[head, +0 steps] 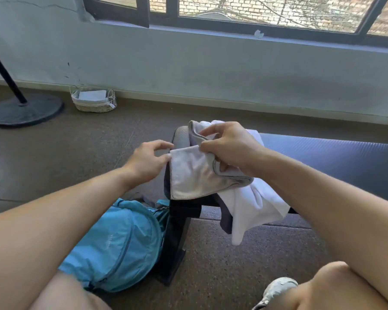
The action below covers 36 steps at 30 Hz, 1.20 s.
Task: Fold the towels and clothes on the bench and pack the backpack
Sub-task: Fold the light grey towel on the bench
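Observation:
A small grey towel with a dark stitched edge lies at the left end of the black padded bench. My right hand grips its bunched upper edge and lifts it. My left hand pinches the towel's upper left corner between thumb and fingers. Under the towel a white garment spills over the bench's front edge, with a dark garment beneath it. A light blue backpack lies on the floor against the bench leg, zipped as far as I can see.
A wicker basket with white cloth stands by the wall at the left. A black stand with a round base is at the far left. My knees and a grey shoe fill the bottom. A speckled floor surrounds the bench.

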### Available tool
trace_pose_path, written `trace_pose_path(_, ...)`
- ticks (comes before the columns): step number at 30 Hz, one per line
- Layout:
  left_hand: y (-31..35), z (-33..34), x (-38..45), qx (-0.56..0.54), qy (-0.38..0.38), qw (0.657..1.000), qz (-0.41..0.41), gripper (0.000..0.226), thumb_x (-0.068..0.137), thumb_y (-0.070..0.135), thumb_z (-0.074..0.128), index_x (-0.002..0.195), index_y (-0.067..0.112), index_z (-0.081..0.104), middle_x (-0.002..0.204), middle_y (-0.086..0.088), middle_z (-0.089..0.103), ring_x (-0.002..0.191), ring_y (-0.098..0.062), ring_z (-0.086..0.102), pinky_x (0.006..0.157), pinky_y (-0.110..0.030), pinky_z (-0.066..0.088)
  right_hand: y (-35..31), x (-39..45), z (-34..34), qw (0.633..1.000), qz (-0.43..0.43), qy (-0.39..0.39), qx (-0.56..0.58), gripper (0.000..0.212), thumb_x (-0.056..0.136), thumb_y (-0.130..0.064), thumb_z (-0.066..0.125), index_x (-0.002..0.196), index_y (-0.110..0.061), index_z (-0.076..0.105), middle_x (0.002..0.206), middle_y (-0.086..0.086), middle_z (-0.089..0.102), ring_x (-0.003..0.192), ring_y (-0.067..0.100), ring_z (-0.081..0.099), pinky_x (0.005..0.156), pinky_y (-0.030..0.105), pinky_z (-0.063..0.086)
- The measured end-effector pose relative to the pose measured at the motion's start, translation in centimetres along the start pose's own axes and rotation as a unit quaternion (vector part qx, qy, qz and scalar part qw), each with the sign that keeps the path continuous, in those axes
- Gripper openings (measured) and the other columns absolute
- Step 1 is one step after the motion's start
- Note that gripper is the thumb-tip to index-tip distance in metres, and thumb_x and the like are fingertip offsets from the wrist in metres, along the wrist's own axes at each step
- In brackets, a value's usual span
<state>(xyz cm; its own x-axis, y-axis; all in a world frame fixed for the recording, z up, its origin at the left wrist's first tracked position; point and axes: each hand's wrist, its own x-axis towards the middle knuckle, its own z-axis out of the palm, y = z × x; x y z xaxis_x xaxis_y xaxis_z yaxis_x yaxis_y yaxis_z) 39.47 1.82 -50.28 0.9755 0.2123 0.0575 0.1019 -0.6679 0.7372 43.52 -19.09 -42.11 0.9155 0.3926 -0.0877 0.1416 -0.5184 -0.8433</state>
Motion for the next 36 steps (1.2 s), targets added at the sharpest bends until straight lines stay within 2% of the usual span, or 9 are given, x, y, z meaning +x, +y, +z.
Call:
trace_pose_path(5,-1.8,-1.1,-0.6,-0.057,-0.014,0.996,-0.073,0.015,0.097,0.028,0.064,0.102,0.031,0.078,0.113,0.011,0.073,0.118,-0.009,0.06,0.103,-0.029,0.042,0.2,0.8,3.7,0.994,0.001,-0.064,-0.09,0.042,0.089,-0.013,0.06,0.13,-0.018,0.063,0.056,0.0,0.064,0.037,0.01,0.059,0.043,0.019,0.048)
trace_pose_path(16,1.0,0.6,-0.6,-0.115,-0.017,0.98,-0.16,0.044,0.101,0.052,0.049,0.114,0.017,0.073,0.126,-0.002,0.066,0.112,-0.021,0.054,0.088,-0.029,0.035,1.0,1.0,5.7,0.985,-0.035,-0.148,-0.085,0.049,0.09,-0.01,0.06,0.138,-0.023,0.057,0.076,0.004,0.076,0.06,0.018,0.074,0.061,0.028,0.061)
trace_pose_path(18,1.4,0.9,-0.4,-0.14,-0.016,0.972,-0.189,0.047,0.099,0.054,0.052,0.119,0.015,0.07,0.119,0.001,0.062,0.114,-0.021,0.053,0.089,-0.028,0.034,0.6,0.9,4.5,0.992,-0.062,-0.105,-0.034,0.038,0.092,-0.006,0.064,0.127,-0.019,0.063,0.075,0.0,0.073,0.059,0.018,0.073,0.06,0.031,0.061)
trace_pose_path(20,1.6,1.1,-0.3,-0.151,-0.026,0.97,-0.187,0.032,0.096,0.049,0.061,0.097,0.019,0.073,0.097,0.01,0.064,0.098,-0.014,0.057,0.079,-0.024,0.04,0.3,1.1,3.0,0.994,-0.109,-0.005,-0.011,0.024,0.09,-0.005,0.065,0.109,-0.019,0.07,0.073,-0.002,0.07,0.059,0.019,0.071,0.056,0.032,0.058)
trace_pose_path(23,1.4,1.3,-0.1,-0.158,-0.039,0.971,-0.177,0.023,0.093,0.038,0.069,0.09,0.016,0.076,0.093,0.007,0.071,0.088,-0.009,0.065,0.066,-0.017,0.043,1.0,1.9,0.2,0.97,-0.127,0.138,-0.157,0.015,0.083,-0.026,0.07,0.096,-0.032,0.071,0.079,-0.012,0.069,0.078,0.015,0.066,0.072,0.032,0.054)
trace_pose_path(27,1.3,1.4,0.2,-0.157,-0.02,0.969,-0.19,0.029,0.095,0.036,0.066,0.111,0.013,0.075,0.108,0.003,0.068,0.088,-0.008,0.058,0.084,-0.025,0.039,3.5,2.4,-2.1,0.956,0.027,0.095,-0.277,0.052,0.067,-0.063,0.072,0.11,-0.038,0.055,0.093,-0.014,0.066,0.102,0.018,0.06,0.092,0.043,0.05)
trace_pose_path(30,1.2,1.5,0.1,-0.14,-0.011,0.969,-0.204,0.033,0.096,0.035,0.062,0.117,0.01,0.072,0.109,0.001,0.063,0.089,-0.012,0.055,0.084,-0.027,0.037,4.7,2.4,-2.0,0.965,0.076,0.049,-0.245,0.075,0.054,-0.081,0.068,0.113,-0.039,0.05,0.104,-0.006,0.067,0.1,0.021,0.066,0.087,0.046,0.056)
trace_pose_path(33,1.2,1.9,0.0,-0.098,-0.021,0.971,-0.217,0.037,0.099,0.036,0.057,0.119,0.006,0.067,0.112,-0.004,0.06,0.096,-0.02,0.053,0.08,-0.03,0.037,4.5,1.8,-1.8,0.975,0.095,0.025,-0.201,0.067,0.068,-0.071,0.075,0.116,-0.031,0.052,0.094,-0.001,0.069,0.076,0.019,0.069,0.061,0.034,0.055)
trace_pose_path(36,1.4,2.2,0.0,-0.047,-0.016,0.976,-0.213,0.04,0.102,0.038,0.052,0.123,0.005,0.059,0.12,-0.009,0.059,0.104,-0.027,0.055,0.08,-0.033,0.038,4.0,1.3,-1.8,0.973,0.109,0.004,-0.202,0.062,0.072,-0.069,0.075,0.11,-0.023,0.058,0.085,0.003,0.072,0.071,0.019,0.07,0.056,0.03,0.052)
